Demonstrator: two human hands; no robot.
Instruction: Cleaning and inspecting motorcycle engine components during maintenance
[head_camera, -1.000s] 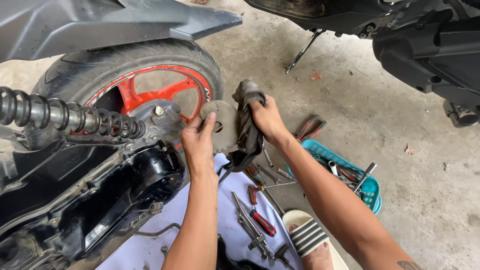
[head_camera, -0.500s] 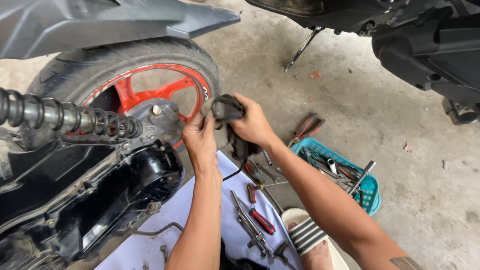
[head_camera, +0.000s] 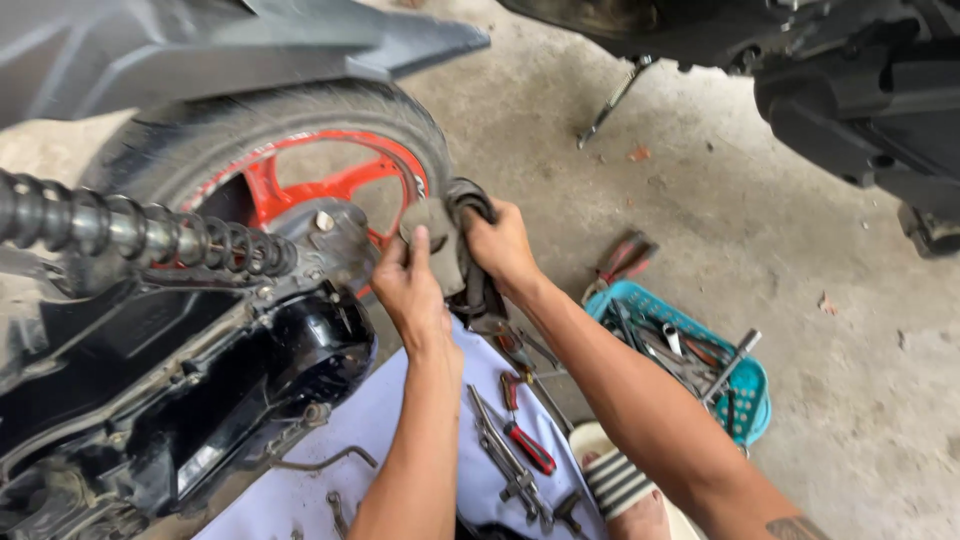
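My left hand (head_camera: 408, 290) grips a flat grey metal part (head_camera: 432, 240) next to the scooter's rear wheel (head_camera: 300, 170), which has a red rim and a black tyre. My right hand (head_camera: 503, 248) is closed on a black rubber drive belt (head_camera: 470, 205) that loops over the top of the part and hangs down toward the cloth. Both hands hold these pieces together just right of the wheel hub (head_camera: 335, 235). The black engine casing (head_camera: 300, 350) lies below my left forearm.
A black coil shock spring (head_camera: 140, 235) runs across the left. Screwdrivers and pliers (head_camera: 515, 440) lie on a pale cloth (head_camera: 400, 450). A teal basket (head_camera: 745, 400) of tools sits on the concrete at right. Another scooter's kickstand (head_camera: 610, 100) stands behind. My sandalled foot (head_camera: 620, 490) is at the bottom.
Both hands with the belt and metal part have moved left and closer to the wheel hub. The belt, first held upright and apart, now bunches against the part.
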